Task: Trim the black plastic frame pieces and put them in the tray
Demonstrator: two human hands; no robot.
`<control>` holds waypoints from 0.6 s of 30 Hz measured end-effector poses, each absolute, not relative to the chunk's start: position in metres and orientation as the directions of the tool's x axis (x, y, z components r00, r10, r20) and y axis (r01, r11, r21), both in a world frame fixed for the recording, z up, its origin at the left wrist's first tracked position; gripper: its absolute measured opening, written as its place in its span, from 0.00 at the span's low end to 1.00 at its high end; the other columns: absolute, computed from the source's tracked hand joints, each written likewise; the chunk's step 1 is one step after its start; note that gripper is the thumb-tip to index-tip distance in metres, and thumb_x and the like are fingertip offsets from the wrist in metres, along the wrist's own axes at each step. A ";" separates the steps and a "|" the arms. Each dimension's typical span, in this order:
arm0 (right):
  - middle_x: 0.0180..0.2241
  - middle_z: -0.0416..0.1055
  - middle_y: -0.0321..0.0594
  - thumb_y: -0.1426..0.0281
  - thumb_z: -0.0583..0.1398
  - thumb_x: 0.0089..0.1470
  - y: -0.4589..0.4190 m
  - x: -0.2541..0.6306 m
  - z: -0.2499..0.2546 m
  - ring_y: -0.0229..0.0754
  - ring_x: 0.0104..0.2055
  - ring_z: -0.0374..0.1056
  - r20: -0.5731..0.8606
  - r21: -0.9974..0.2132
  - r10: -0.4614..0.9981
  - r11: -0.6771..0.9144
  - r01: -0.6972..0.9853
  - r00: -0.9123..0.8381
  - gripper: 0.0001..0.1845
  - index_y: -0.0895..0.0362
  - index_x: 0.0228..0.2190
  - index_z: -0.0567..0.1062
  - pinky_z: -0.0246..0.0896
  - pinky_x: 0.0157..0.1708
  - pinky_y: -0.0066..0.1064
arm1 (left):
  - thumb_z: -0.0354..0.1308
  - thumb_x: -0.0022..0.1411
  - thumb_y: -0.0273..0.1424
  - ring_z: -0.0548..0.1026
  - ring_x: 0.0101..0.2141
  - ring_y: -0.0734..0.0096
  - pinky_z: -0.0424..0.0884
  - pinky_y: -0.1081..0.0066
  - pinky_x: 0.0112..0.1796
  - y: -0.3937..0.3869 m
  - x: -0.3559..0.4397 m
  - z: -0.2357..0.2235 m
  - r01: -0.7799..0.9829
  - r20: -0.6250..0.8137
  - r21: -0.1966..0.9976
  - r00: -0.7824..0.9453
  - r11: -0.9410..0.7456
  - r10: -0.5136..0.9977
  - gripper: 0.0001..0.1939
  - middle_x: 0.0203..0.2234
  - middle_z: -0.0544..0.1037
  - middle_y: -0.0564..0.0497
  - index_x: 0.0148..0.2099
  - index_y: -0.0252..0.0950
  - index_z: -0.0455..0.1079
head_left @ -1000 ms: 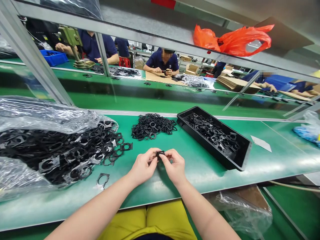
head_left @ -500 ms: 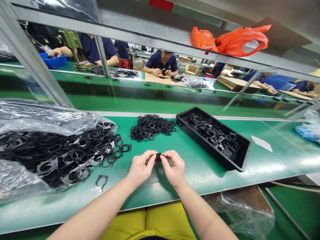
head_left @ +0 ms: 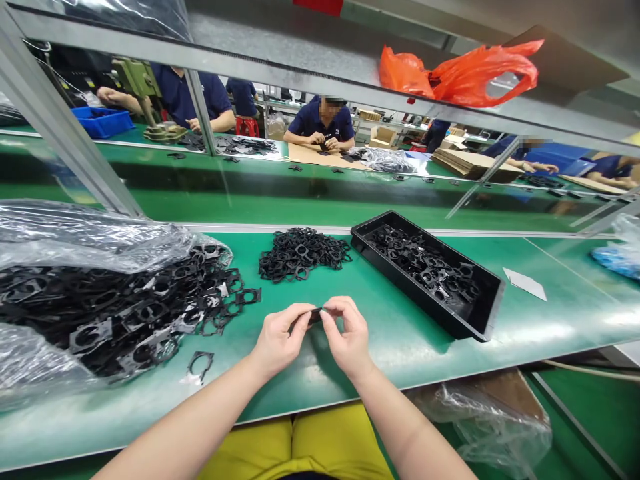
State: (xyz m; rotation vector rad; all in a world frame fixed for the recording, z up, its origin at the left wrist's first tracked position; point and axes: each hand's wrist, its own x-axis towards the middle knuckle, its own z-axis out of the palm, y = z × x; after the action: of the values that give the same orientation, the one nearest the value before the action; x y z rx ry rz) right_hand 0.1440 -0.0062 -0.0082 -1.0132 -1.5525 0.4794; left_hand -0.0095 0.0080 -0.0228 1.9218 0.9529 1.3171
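My left hand [head_left: 280, 337] and my right hand [head_left: 347, 333] meet above the green table [head_left: 400, 333], both pinching one small black plastic part [head_left: 316, 314] between their fingertips. To the left lies a large heap of black frame parts [head_left: 125, 310] spilling out of a clear plastic bag [head_left: 75, 233]. One loose frame [head_left: 201, 365] lies near my left wrist. A smaller pile of black rings [head_left: 300, 253] sits straight ahead. On the right stands a black tray [head_left: 475, 323] with several black parts in it.
A white slip of paper [head_left: 525, 283] lies right of the tray. Behind a metal rail runs a green conveyor belt [head_left: 300, 187]. Other people in dark blue shirts [head_left: 320, 123] work at the far bench. An orange bag [head_left: 460, 70] rests on the overhead shelf.
Both hands have stayed together on the small black part, with only slight turning of the fingers. The view has shifted a little.
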 end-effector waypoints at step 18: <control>0.26 0.69 0.37 0.73 0.59 0.53 0.002 0.148 -0.009 0.38 0.29 0.65 0.457 -0.841 0.883 0.469 0.271 -0.109 0.05 0.57 0.25 0.73 0.63 0.31 0.30 | 0.54 0.59 0.28 0.73 0.27 0.71 0.71 0.71 0.32 0.014 -0.011 -0.012 0.361 0.361 0.794 0.368 -0.490 0.857 0.06 0.25 0.76 0.52 0.33 0.38 0.73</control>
State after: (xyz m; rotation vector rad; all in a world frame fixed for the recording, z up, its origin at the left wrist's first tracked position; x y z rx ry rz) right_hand 0.1481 0.0019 -0.0095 -1.0135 -1.6403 0.7101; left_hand -0.0115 0.0143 -0.0120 2.0215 1.0487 1.0494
